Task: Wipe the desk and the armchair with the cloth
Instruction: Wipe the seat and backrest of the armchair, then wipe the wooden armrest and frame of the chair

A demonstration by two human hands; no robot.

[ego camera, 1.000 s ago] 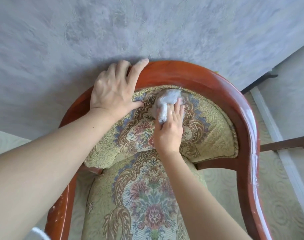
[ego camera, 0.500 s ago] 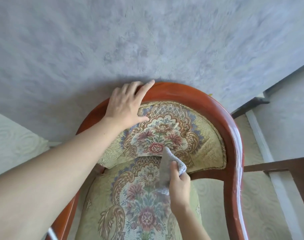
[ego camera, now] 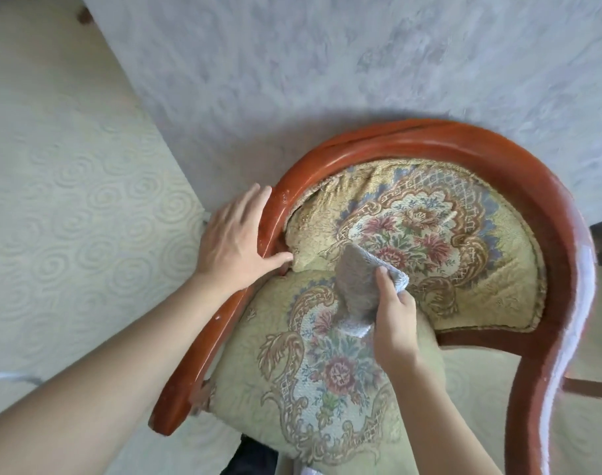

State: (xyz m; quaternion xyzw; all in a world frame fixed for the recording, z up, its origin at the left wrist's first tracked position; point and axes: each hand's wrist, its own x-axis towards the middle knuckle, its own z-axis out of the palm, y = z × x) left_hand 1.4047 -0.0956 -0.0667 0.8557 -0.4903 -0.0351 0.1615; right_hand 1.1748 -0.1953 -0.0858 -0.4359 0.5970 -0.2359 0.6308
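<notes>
Since the frame half a second ago: left hand (ego camera: pixel 236 240) has slid from the top of the curved rail down its left side; the view has shifted, so the armchair (ego camera: pixel 498 149) now sits right of centre. Right hand (ego camera: pixel 393 325) and cloth (ego camera: pixel 359 289) remain at the junction of back cushion and seat.

Left hand: fingers straight, laid flat over the rail, thumb against the inner edge by the cushion. Right hand: fingers curled, pinching the cloth, which hangs against the lower back cushion and touches the seat.

Cloth: grey, nubby terry weave, folded to a rough wedge. Armchair frame: glossy reddish-brown wood, horseshoe curve, small chips on the left rail. Upholstery: pale gold woven tapestry, floral medallions, scrollwork. Floor (ego camera: pixel 70 217): pale, embossed spirals. Wall (ego camera: pixel 327 63) in upper frame: mottled grey-lilac.
</notes>
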